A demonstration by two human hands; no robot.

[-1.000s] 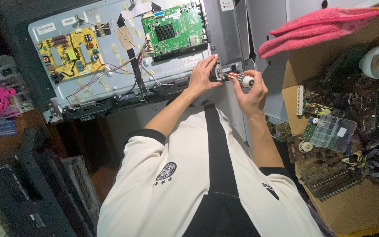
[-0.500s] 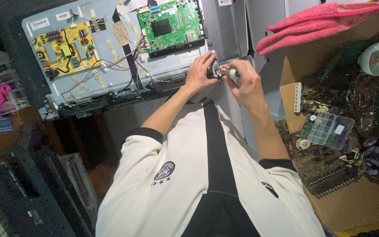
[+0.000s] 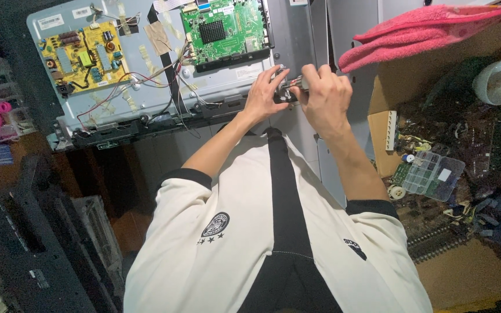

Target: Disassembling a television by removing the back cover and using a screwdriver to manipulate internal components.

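Your left hand (image 3: 265, 95) and right hand (image 3: 326, 98) met just above the frame's centre, both with fingers curled and pinching one small dark part (image 3: 288, 93) between them. That part sat at the lower right edge of the opened grey panel (image 3: 146, 98), below the green circuit board (image 3: 224, 29); the yellow board (image 3: 82, 55) lay upper left.

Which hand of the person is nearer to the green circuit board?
The left hand. It lies just below the lower right corner of the green circuit board, on the grey panel. The right hand is further to the right, past the board's edge, beside the left hand.
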